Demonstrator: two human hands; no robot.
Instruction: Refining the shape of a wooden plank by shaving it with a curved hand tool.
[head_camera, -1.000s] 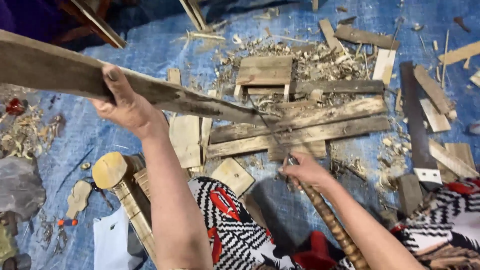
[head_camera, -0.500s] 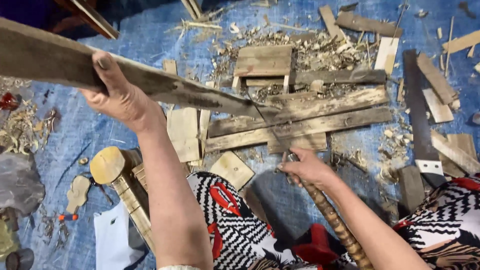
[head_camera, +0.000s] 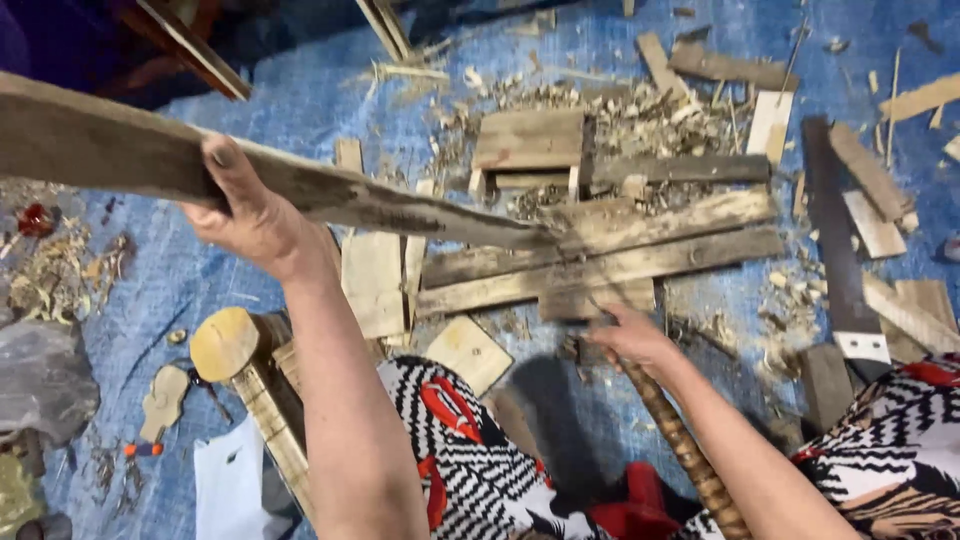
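Observation:
My left hand (head_camera: 245, 210) is shut on a long, weathered grey plank (head_camera: 100, 150). The plank slants from the upper left down to its tapered tip, which rests on two long boards (head_camera: 620, 250) lying on the blue tarp (head_camera: 300, 110). At the near edge of those boards my right hand (head_camera: 630, 340) grips a ridged wooden tool handle (head_camera: 690, 455). The hand and the boards hide the tool's head. My black, white and red patterned clothing fills the bottom of the view.
A small wooden stool (head_camera: 530, 140) stands behind the boards amid wood shavings (head_camera: 640, 110). A long dark blade (head_camera: 835, 250) and offcuts lie at the right. A round-ended wooden post (head_camera: 225, 345) and a grey stone (head_camera: 40, 380) are at the left.
The plank's tip shifted a little along the boards and came back. Both hands keep their grips and have hardly moved.

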